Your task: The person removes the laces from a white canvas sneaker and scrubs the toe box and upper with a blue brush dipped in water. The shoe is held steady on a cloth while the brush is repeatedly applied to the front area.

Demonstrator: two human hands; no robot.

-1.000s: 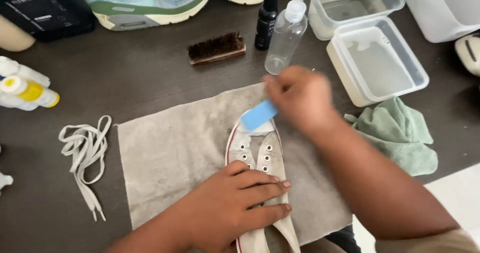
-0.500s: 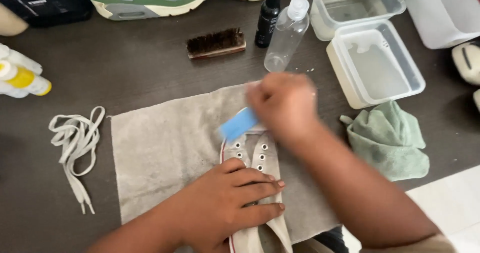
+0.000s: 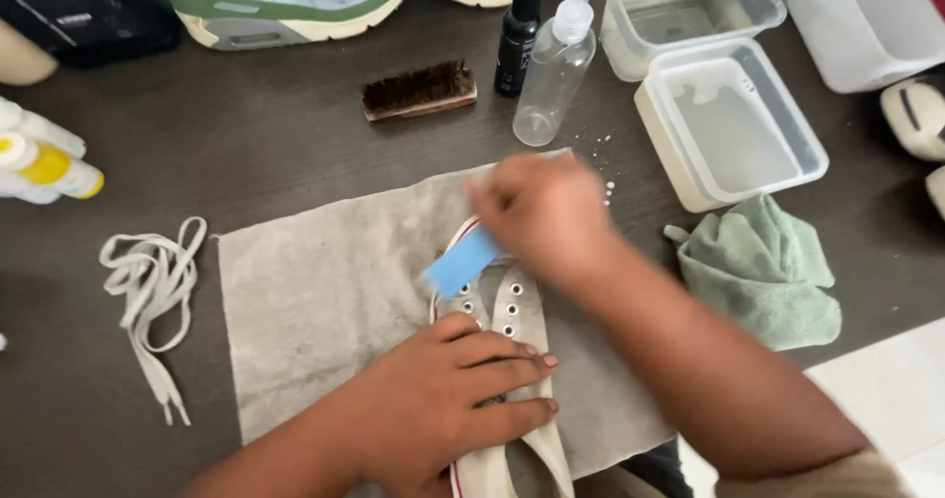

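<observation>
on the grey cloth point(image 3: 325, 301) spread over the dark table point(image 3: 266, 154) lies a white canvas shoe point(image 3: 512, 306), laces out, toe pointing away from the person. the left hand point(image 3: 453, 400) lies flat across the shoe's middle, fingers spread and pressing it down, closed on nothing. the right hand point(image 3: 541, 213) is blurred, but it seems to pinch a small blue block point(image 3: 461, 260) between fingers and thumb, its free end against the shoe near the toe. a loose white lace point(image 3: 153, 296) lies left of the cloth. a crumpled green towel point(image 3: 763, 272) sits to the right, just below a clear tub of water point(image 3: 733, 124). beyond the cloth are a wooden brush point(image 3: 418, 92), a clear spray bottle point(image 3: 553, 75) and a black bottle point(image 3: 515, 35).
</observation>
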